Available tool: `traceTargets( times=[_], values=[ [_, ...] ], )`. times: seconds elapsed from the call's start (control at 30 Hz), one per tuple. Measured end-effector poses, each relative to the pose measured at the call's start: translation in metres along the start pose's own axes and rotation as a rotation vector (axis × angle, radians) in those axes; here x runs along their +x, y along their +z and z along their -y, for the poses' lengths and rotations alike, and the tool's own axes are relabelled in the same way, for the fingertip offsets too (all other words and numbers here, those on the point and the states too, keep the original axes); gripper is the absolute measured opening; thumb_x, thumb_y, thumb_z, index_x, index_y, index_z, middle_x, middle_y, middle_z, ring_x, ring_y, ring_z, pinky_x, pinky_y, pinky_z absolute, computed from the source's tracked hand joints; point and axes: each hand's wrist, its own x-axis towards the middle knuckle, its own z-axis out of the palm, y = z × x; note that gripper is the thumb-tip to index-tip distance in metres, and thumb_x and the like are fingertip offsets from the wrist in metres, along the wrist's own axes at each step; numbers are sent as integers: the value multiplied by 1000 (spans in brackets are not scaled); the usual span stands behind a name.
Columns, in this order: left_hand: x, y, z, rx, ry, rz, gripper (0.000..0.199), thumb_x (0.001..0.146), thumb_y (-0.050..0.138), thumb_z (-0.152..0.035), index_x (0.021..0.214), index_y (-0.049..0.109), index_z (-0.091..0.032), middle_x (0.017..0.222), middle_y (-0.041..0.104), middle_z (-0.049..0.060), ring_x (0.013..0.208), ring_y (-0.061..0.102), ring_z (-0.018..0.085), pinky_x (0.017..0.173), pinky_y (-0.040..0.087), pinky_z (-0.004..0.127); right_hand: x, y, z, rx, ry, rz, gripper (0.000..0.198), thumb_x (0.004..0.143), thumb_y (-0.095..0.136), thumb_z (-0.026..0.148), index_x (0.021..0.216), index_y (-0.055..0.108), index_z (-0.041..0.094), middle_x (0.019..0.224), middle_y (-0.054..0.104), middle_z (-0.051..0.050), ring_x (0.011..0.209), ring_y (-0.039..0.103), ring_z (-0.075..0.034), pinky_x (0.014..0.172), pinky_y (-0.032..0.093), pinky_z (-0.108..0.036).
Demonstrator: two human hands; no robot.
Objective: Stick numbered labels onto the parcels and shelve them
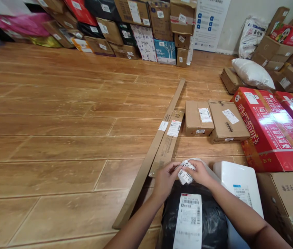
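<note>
Small white printed labels (185, 177) are pinched between my two hands, just above the far end of a black plastic-wrapped parcel (211, 214). My left hand (165, 179) grips their left edge, its fingers closed. On the other side, my right hand (200, 173) has thumb and fingers closed on the same labels. A long white shipping label (188, 221) is stuck on top of the black parcel. Close by on the right sits a white parcel (239, 176) with a printed label.
Two long flat cartons (166, 147) lie on the wooden floor (58, 145) ahead. Beyond my hands are two brown boxes (198, 119), with large red boxes (268, 128) at right. Stacked packages (141, 38) line the wall. A brown carton (289, 197) stands at lower right.
</note>
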Motion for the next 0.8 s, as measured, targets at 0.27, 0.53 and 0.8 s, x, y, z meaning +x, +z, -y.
traceTargets(
  times=[0.27, 0.53, 0.8],
  values=[
    [3, 10, 9, -11, -17, -35, 13, 74, 70, -35, 73, 80, -26, 79, 77, 3, 78, 68, 20, 75, 54, 31, -5, -9, -6, 124, 138, 44, 54, 63, 74, 72, 75, 64, 20, 67, 64, 0, 58, 52, -14, 55, 42, -26],
    [37, 29, 36, -88, -277, 46, 44, 69, 71, -59, 78, 77, -16, 77, 77, 8, 71, 69, 21, 69, 56, 32, -29, -44, -19, -223, 66, -414, 61, 78, 55, 74, 50, 42, 22, 48, 40, 3, 50, 37, -12, 47, 27, -26],
    [239, -32, 31, 667, -51, -50, 10, 75, 56, -15, 78, 65, -17, 96, 69, 14, 107, 61, 33, 102, 45, 47, -92, -102, -46, -238, 68, -1095, 58, 82, 63, 65, 54, 35, 23, 54, 30, 5, 52, 31, -11, 49, 27, -27]
  ],
)
